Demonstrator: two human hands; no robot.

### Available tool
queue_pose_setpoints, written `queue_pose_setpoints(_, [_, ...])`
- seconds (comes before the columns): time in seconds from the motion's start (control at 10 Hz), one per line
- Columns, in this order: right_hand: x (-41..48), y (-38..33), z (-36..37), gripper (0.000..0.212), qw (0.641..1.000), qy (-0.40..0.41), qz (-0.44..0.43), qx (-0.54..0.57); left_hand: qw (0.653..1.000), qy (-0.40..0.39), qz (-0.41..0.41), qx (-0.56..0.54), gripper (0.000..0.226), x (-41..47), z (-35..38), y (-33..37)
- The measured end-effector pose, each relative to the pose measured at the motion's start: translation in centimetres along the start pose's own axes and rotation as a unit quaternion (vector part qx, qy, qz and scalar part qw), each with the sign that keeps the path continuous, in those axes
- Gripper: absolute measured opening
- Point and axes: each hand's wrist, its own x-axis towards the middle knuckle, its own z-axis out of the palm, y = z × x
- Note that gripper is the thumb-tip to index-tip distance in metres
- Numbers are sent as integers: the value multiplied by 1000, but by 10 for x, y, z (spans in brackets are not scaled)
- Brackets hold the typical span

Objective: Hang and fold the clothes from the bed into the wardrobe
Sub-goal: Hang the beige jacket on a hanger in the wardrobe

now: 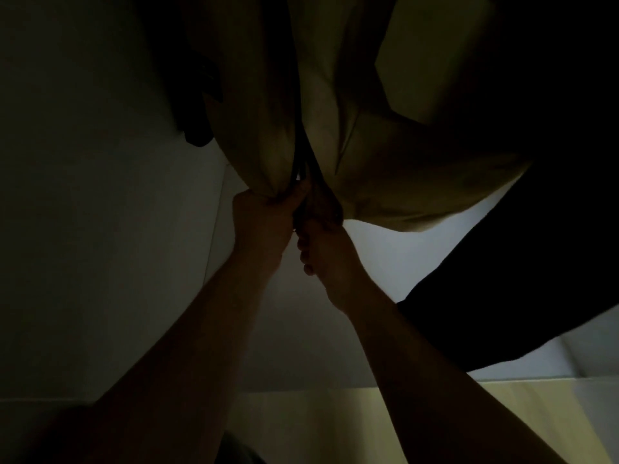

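Inside a dim, white-panelled wardrobe [100, 202], a beige fabric garment [402, 169] and a black cloth garment [536, 229] hang side by side and overlapping, their tops cut off by the upper edge. Below them, a pale yellowish flat board [335, 426] crosses the bottom of the view; whether it is a shelf or the floor cannot be told.

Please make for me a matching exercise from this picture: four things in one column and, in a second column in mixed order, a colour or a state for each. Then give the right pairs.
Column one
1. held garment
2. garment at the right
3. left hand
4. right hand

Column two
a. black, hangs free
b. grips the hem right of the front opening
c. beige, hangs in the middle
d. grips the hem left of the front opening

Pairs: 1-c, 2-a, 3-d, 4-b
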Motion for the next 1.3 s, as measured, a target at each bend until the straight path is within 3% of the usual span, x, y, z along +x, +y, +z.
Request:
queue_pose_setpoints(0.1, [3,7,-6,13,1000,5,4,-3,999,-35,-30,26,17,-1,-3,-1])
queue_pose_setpoints(0.2, [13,1,-14,11,997,43,69,-15,990,-114,-44,69,29,-3,-6,0])
queue_pose_setpoints(0.3, [18,-9,-26,36,949,-38,312,-17,984,-112,-9,136,12,-4,-10,2])
queue_pose_setpoints(0.4, [24,-6,-23,29,954,60,287,64,982,-95,16,163,16,-4,-8,3])
queue_pose_setpoints(0.5, [12,6,-24,26,962,93,222,130,984,-86,13,156,5,-2,-5,1])
queue_pose_setpoints(0.7, [31,-8,-27,35,934,12,357,-27,985,-101,35,135,8,-3,-6,-2])
queue_pose_setpoints(0.8, [22,-7,-20,28,958,22,282,50,979,-157,22,125,11,-4,-5,-2])
queue_pose_setpoints(0.9, [13,-14,-19,29,965,-7,243,97,978,-143,44,148,10,-4,-4,-4])
queue_pose_setpoints(1.0, [0,-4,-21,30,967,0,214,136,980,-91,66,163,30,-2,-4,-5])
queue_pose_setpoints(1.2, [1,0,-18,34,961,0,237,142,988,-57,50,133,37,-1,-5,-2])
queue_pose_setpoints(1.3, [2,7,-21,10,944,11,249,215,990,-62,32,123,35,-2,-4,-1])
